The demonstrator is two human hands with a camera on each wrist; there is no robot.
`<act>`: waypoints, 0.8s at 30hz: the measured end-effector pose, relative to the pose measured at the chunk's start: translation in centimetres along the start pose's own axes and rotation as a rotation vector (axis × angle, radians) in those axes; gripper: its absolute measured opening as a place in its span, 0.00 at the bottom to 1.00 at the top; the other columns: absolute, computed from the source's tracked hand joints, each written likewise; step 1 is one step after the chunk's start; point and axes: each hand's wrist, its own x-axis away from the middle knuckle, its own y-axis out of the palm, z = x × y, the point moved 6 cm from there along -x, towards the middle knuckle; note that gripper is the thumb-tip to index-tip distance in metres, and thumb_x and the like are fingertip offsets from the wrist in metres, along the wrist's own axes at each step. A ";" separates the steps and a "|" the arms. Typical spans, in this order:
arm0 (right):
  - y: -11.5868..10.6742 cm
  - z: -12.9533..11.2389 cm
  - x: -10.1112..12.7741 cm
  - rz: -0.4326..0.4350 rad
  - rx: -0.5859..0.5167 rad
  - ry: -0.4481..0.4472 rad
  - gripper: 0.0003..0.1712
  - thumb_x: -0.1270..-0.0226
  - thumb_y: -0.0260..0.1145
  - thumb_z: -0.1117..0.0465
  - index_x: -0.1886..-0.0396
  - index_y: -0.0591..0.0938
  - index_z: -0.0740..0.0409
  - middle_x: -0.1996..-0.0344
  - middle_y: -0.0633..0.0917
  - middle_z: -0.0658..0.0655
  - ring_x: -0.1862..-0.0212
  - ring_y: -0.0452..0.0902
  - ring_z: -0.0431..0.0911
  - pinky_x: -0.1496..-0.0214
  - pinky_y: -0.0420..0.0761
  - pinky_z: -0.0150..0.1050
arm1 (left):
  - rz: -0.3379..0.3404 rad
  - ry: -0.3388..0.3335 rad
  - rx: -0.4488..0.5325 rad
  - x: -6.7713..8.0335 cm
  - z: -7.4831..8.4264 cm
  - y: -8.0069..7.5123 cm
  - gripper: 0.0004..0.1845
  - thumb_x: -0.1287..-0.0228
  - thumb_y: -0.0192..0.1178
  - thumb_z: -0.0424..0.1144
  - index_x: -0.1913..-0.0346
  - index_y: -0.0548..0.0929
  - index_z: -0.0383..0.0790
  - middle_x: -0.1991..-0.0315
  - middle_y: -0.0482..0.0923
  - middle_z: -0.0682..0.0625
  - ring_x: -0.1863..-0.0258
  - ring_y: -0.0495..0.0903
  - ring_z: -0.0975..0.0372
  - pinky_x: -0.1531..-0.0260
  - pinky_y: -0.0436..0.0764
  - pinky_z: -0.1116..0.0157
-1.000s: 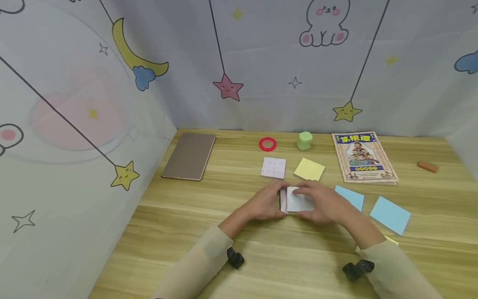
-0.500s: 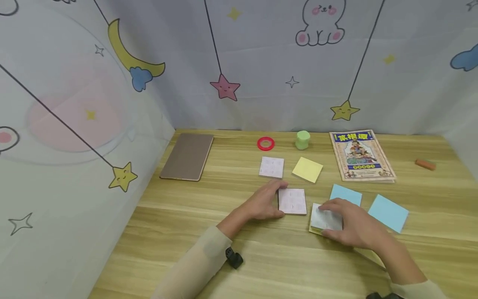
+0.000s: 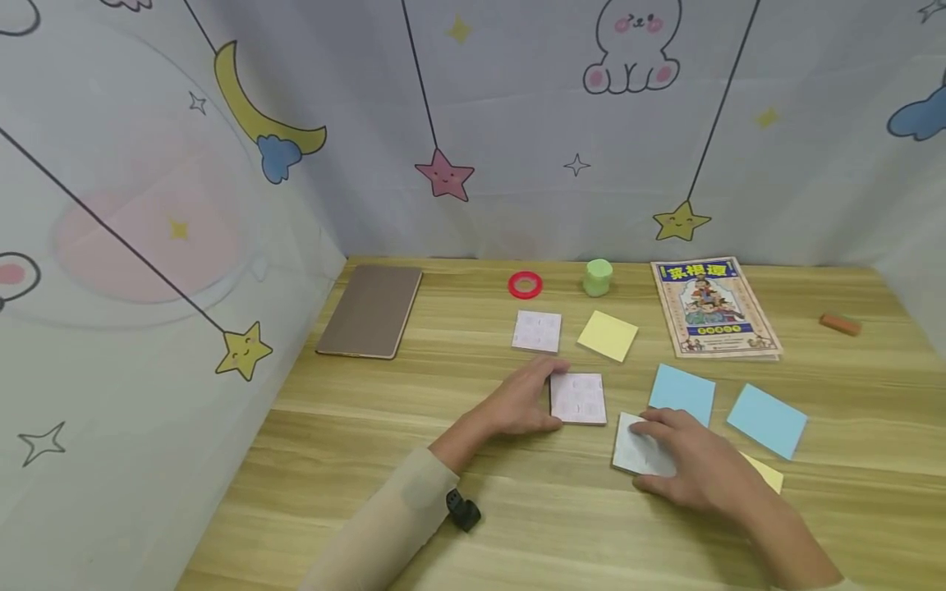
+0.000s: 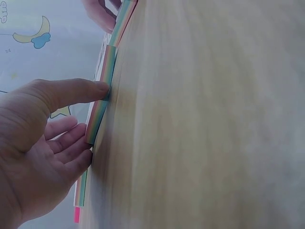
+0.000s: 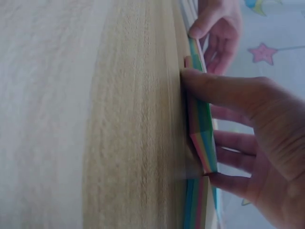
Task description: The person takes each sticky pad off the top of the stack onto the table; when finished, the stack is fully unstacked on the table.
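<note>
My left hand (image 3: 521, 400) holds a square sticky note pad (image 3: 579, 400) with a pale pink, patterned top, thumb at the near edge and fingers at the far one. Striped coloured edges of this pad (image 4: 99, 119) show in the left wrist view. To the right, my right hand (image 3: 698, 460) grips a second sticky note pad (image 3: 637, 446), whitish on top, between thumb and fingers close over the table. Its layered green and pink side (image 5: 201, 117) faces the right wrist camera. A gap separates the two pads in the head view.
Blue pads (image 3: 683, 392) (image 3: 769, 420) lie to the right, a yellow pad (image 3: 767, 474) partly behind my right arm. Farther back are a patterned pad (image 3: 538, 331), another yellow pad (image 3: 608, 335), red tape (image 3: 525, 285), a green container (image 3: 598, 278), a booklet (image 3: 714, 308) and a brown notebook (image 3: 371, 311).
My right hand has carried the whitish pad from over the patterned pad to the right and towards me, uncovering the patterned top. Its tilt has lessened. My left hand stays in place.
</note>
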 end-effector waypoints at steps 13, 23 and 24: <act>-0.1 -0.1 -0.1 -0.014 -0.017 -0.011 0.36 0.54 0.79 0.42 0.46 0.82 0.55 0.42 0.78 0.61 0.40 0.72 0.59 0.45 0.76 0.57 | -0.002 -0.001 -0.002 -0.1 -0.2 0.1 0.40 0.53 0.77 0.37 0.35 0.71 0.37 0.37 0.70 0.47 0.36 0.68 0.60 0.35 0.64 0.66; -1.4 -0.1 -0.5 0.015 -0.040 -0.008 0.31 0.43 0.73 0.42 0.45 0.83 0.56 0.43 0.79 0.60 0.41 0.74 0.58 0.43 0.74 0.57 | -0.001 0.030 0.027 0.2 -0.3 0.0 0.42 0.51 0.76 0.38 0.32 0.69 0.38 0.35 0.67 0.47 0.35 0.66 0.60 0.35 0.64 0.67; -1.7 -0.1 -0.5 0.025 -0.041 -0.007 0.30 0.42 0.73 0.43 0.45 0.83 0.56 0.43 0.79 0.60 0.41 0.74 0.58 0.44 0.75 0.57 | 0.005 0.037 0.036 0.3 -0.3 -0.1 0.42 0.51 0.76 0.38 0.32 0.68 0.38 0.35 0.67 0.47 0.35 0.66 0.60 0.35 0.64 0.66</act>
